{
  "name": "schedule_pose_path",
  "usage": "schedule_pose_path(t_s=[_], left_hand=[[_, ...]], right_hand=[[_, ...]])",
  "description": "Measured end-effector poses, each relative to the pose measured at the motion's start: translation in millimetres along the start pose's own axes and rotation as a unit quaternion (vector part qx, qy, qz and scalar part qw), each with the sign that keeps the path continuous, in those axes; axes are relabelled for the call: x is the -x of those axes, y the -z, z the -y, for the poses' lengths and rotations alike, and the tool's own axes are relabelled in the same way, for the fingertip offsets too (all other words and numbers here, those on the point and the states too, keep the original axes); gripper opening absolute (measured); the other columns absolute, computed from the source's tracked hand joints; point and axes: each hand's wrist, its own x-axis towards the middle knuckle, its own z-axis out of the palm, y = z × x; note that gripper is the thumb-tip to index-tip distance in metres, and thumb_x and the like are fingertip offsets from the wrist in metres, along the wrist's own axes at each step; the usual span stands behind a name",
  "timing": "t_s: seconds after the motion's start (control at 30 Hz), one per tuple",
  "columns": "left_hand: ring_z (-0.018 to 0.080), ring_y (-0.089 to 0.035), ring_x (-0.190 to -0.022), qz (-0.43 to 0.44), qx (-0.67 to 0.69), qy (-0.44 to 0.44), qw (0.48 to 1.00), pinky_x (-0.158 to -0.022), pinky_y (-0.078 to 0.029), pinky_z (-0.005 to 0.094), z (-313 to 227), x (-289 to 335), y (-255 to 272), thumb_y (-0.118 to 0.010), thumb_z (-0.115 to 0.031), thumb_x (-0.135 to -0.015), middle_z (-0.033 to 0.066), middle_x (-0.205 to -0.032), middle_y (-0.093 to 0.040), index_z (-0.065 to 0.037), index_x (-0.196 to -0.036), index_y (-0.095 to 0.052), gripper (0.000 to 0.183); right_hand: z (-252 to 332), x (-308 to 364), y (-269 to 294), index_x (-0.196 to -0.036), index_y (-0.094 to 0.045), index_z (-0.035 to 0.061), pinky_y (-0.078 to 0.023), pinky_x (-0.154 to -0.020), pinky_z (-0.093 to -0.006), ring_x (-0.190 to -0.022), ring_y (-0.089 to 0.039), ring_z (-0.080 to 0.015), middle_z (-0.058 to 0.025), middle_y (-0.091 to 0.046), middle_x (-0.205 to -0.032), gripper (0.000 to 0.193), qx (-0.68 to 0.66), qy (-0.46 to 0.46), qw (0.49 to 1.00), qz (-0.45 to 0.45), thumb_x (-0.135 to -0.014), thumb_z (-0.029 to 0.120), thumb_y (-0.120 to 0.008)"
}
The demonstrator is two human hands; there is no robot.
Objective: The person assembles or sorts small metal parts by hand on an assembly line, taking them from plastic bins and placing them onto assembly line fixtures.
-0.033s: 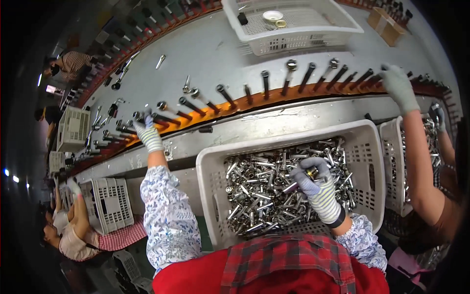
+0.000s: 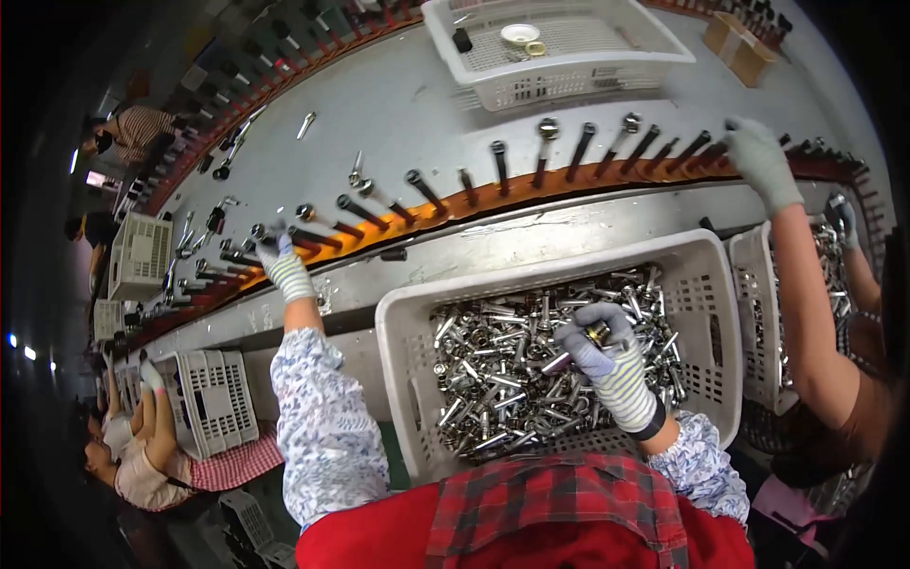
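My left hand [image 2: 285, 269], in a striped pale glove, reaches to the row of upright dark pegs [image 2: 500, 169] on the orange-brown strip. Its fingers close at one peg's top; what they grip is hidden. My right hand [image 2: 614, 365], gloved alike, is above the grey plastic crate [image 2: 398, 360]. A small shiny metal part [image 2: 597, 332] with a brass-coloured ring end shows between its curled fingers. Below the hand, many chrome metal pieces [image 2: 502, 379] fill the crate. Ratchet-like metal heads [image 2: 548, 129] top some of the pegs.
Across the grey table stands a white plastic tray [image 2: 569, 71] holding a small white dish, with a cardboard box [image 2: 739, 47] to its right. A co-worker's gloved hand [image 2: 763, 161] touches pegs at right, above another crate [image 2: 755, 313]. Loose wrench-like tools [image 2: 305, 125] lie farther left.
The pegs have shifted a little left along the table. My left hand and the co-worker's hand move slightly left too. My right hand keeps its metal part over the crate.
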Motion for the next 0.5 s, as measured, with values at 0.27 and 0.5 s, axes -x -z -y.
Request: schedule_pose_path(t_s=[0.27,0.5], left_hand=[[0.0166,-0.059,-0.096,0.591,0.056,0.027,0.805,-0.086,-0.048,0.0306,-217.5,206.7,-24.9,-0.061,-0.016,-0.083,0.0092,-0.107,-0.062,-0.003,-0.119,-0.053,0.039],[0.0262,-0.061,-0.099,0.625,-0.095,-0.08,0.771,-0.085,-0.048,0.0363,-220.2,231.9,-33.6,-0.063,-0.026,-0.081,0.0125,-0.108,-0.063,-0.002,-0.115,-0.055,0.042]], right_hand=[[3.9,-17.1,-7.8,-0.103,-0.053,0.0043,-0.051,-0.064,-0.0235,-0.073,-0.061,-0.011,-0.0049,-0.059,-0.089,0.025,-0.055,0.078,0.995,0.03,-0.085,0.015,-0.066],[-4.9,-13.0,-12.5,-0.145,-0.02,0.0091,-0.045,-0.054,-0.0197,-0.063,-0.053,-0.0049,-0.0159,-0.05,-0.116,0.081,0.019,-0.004,0.988,0.152,-0.078,0.009,-0.067]])
